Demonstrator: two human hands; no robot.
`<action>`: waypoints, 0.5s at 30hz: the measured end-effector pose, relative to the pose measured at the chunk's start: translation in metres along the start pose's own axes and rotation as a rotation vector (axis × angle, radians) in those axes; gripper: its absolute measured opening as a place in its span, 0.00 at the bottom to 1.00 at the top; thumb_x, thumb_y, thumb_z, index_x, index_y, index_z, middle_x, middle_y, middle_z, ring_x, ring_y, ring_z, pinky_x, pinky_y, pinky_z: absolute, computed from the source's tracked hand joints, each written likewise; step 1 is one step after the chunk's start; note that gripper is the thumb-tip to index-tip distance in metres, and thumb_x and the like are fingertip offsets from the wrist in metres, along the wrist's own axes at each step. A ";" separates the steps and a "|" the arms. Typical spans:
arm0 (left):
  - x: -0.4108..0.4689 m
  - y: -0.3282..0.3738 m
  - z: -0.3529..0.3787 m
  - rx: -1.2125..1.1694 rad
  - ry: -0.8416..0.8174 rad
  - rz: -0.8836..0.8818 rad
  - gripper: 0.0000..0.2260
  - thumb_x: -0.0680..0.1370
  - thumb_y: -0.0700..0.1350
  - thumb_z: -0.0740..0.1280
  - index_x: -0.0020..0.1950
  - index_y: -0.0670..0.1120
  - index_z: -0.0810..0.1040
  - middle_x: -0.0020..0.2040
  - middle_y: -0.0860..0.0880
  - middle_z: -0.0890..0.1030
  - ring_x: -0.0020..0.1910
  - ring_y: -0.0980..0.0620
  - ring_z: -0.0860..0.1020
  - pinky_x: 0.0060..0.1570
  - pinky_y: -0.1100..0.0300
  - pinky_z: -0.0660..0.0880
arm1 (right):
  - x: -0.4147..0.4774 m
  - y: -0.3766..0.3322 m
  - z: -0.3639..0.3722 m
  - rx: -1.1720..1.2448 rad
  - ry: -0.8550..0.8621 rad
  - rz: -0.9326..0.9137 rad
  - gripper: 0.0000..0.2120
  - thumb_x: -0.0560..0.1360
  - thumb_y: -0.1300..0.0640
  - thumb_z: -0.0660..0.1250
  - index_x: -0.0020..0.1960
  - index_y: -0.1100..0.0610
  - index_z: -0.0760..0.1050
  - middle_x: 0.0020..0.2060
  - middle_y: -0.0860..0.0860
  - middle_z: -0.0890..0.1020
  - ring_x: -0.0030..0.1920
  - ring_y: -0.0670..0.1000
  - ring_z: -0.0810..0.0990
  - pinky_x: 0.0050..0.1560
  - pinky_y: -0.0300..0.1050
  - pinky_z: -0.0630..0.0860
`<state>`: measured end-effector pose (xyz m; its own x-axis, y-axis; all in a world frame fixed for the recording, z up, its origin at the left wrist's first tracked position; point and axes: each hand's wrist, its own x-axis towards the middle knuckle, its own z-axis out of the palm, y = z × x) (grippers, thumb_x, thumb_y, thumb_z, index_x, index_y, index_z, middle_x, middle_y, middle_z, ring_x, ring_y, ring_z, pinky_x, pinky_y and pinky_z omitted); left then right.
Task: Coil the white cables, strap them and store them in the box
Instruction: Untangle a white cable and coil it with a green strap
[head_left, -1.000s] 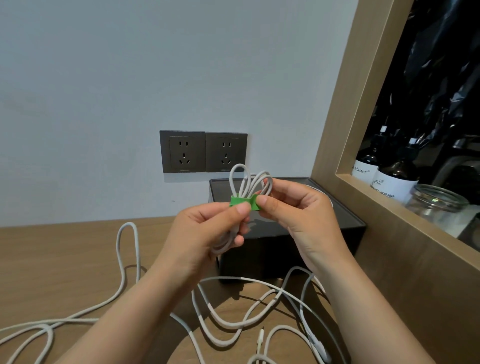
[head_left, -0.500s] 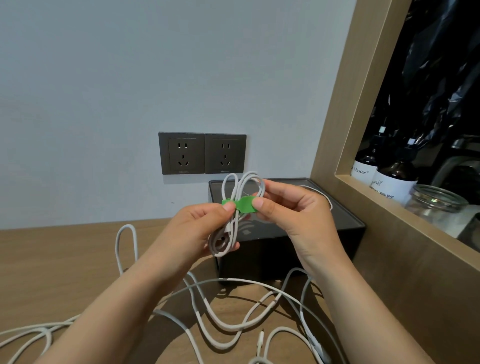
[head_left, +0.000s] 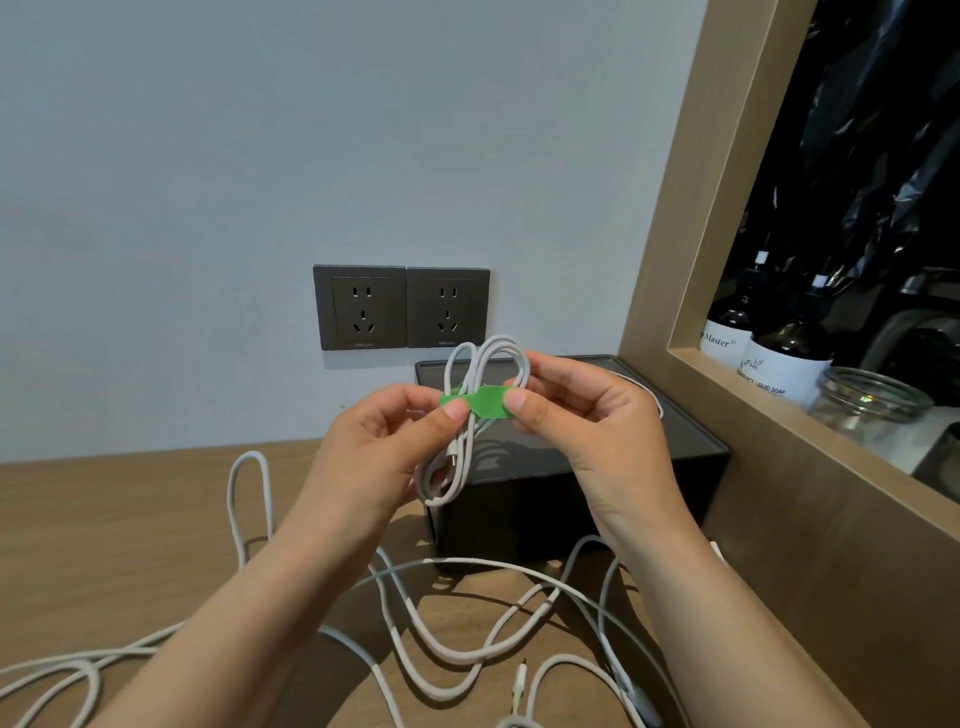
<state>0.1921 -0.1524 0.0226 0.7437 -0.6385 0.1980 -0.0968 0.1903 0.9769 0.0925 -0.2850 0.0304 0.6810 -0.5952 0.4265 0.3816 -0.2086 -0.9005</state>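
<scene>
- Strapping is under way at the centre of the frame: a coiled white cable (head_left: 471, 431) is held up in the air in front of the dark box (head_left: 571, 488), so that its loops hang free of the table (head_left: 104, 519).
- The green strap (head_left: 480, 401) is laid across the waist of the coil, where the loops are gathered tightest and one band can hold them all.
- The left hand (head_left: 374, 457) is curled, and the strands are pinched between thumb and forefinger at the strap's left end — the bundle is pinned there, it seems, so the loops cannot spring apart.
- The right hand (head_left: 587, 421) is closed on the strap's right end, which is nipped between thumb and forefinger, with the other fingers curled behind the upper loop.
- The tail is judged ready to be pulled snug and pressed down; whether it is fastened yet cannot be told.
- The box is set at centre right against the wall, close behind the hands, so a finished bundle can be dropped in with a short reach. Whether its top is open cannot be told.
- Loose white cables (head_left: 467, 649) are sprawled over the table across the bottom of the frame, uncoiled — plenty of the task is judged to be left.
- The wall sockets (head_left: 400, 306) above the box are seen with nothing plugged in.
</scene>
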 end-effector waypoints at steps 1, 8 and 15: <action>-0.001 0.001 0.000 0.006 0.003 0.006 0.11 0.66 0.54 0.70 0.41 0.49 0.84 0.42 0.40 0.83 0.41 0.41 0.79 0.44 0.48 0.75 | 0.000 0.000 0.000 -0.001 0.002 0.000 0.15 0.71 0.67 0.72 0.57 0.57 0.82 0.44 0.51 0.87 0.47 0.49 0.85 0.44 0.37 0.81; -0.003 0.000 0.003 0.283 -0.026 0.171 0.15 0.79 0.50 0.61 0.41 0.48 0.84 0.35 0.36 0.78 0.30 0.47 0.71 0.30 0.63 0.69 | 0.000 0.003 0.001 -0.044 0.020 -0.002 0.15 0.71 0.65 0.73 0.57 0.56 0.82 0.44 0.50 0.87 0.48 0.50 0.85 0.44 0.39 0.82; -0.004 0.000 -0.001 0.378 -0.211 0.213 0.12 0.71 0.57 0.66 0.48 0.55 0.84 0.38 0.49 0.83 0.36 0.53 0.80 0.36 0.64 0.76 | 0.001 0.003 0.000 -0.079 0.040 0.007 0.15 0.72 0.65 0.73 0.57 0.55 0.82 0.45 0.50 0.87 0.48 0.49 0.85 0.48 0.43 0.83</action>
<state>0.1895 -0.1488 0.0220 0.5342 -0.7598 0.3707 -0.4955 0.0740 0.8655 0.0941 -0.2863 0.0277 0.6574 -0.6268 0.4182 0.3259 -0.2639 -0.9078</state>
